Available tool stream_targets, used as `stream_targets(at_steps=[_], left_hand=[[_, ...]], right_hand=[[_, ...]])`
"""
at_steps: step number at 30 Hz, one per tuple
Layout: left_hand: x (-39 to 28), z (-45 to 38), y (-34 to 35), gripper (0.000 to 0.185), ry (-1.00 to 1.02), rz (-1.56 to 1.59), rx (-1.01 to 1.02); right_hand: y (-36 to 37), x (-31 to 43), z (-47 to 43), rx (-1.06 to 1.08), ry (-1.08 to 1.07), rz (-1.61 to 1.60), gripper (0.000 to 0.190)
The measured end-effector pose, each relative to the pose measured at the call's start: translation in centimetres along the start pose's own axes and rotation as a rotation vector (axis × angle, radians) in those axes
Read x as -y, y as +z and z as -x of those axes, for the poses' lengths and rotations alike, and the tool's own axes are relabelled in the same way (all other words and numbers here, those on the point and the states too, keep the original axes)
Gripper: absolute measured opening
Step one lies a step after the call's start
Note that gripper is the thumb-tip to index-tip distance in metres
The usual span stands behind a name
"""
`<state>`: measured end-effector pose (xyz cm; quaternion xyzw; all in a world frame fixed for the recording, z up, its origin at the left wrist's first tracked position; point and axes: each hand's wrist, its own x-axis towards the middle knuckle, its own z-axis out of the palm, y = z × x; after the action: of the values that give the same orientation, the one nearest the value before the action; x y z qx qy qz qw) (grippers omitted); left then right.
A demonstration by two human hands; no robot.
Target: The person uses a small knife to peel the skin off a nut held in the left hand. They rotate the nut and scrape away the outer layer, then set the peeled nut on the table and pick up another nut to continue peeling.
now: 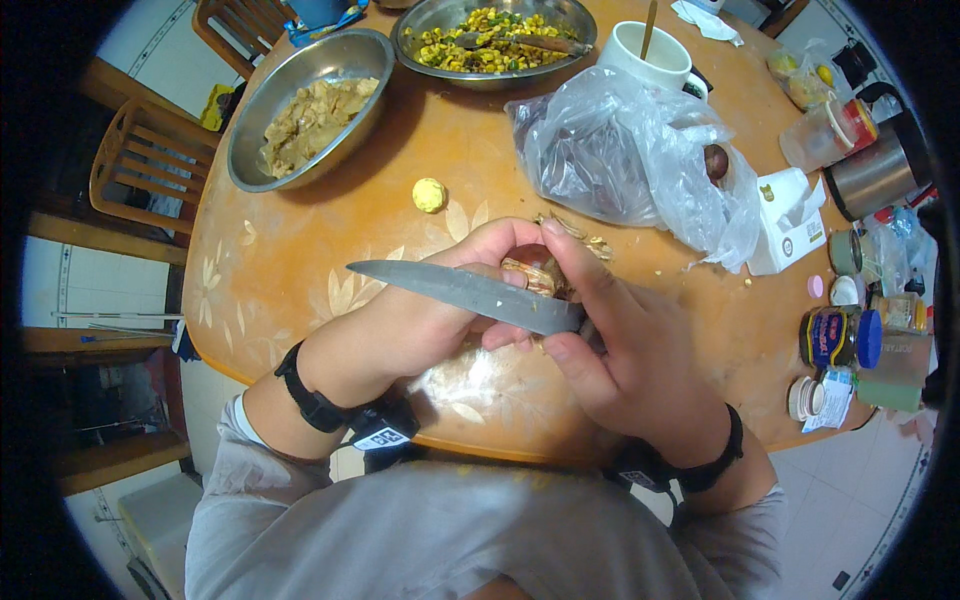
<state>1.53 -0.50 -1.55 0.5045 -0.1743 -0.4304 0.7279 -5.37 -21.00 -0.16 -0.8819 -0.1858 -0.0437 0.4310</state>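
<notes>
My left hand holds a reddish-brown, partly peeled round fruit or nut with a fibrous, striped skin. My right hand grips a knife by its handle, mostly hidden by the fingers; the grey blade points left across my left hand. The right thumb and forefinger are spread around the fruit and the blade's base. Brown peel scraps lie on the wooden table just beyond the hands. A pale yellow ball-like piece sits farther back to the left.
Metal bowls of cooked meat and yellow diced food stand at the back. Behind my right hand are a clear plastic bag, a white mug and a tissue pack. Jars and a steel kettle line the right edge.
</notes>
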Motion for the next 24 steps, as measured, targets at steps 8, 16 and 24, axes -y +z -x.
stream_targets(at_steps=[8,16,24], left_hand=[[-0.19,-0.09,0.45,0.031,-0.066,-0.087,0.046],[-0.57,0.09,0.55,0.029,-0.087,-0.126,0.019],[-0.81,0.23,0.52,0.032,-0.086,-0.115,0.079]], right_hand=[[-0.07,-0.21,-0.01,-0.009,-0.064,0.07,0.059],[0.33,-0.51,-0.07,-0.058,-0.099,0.067,0.066],[0.12,-0.27,-0.02,-0.018,-0.13,0.025,0.065]])
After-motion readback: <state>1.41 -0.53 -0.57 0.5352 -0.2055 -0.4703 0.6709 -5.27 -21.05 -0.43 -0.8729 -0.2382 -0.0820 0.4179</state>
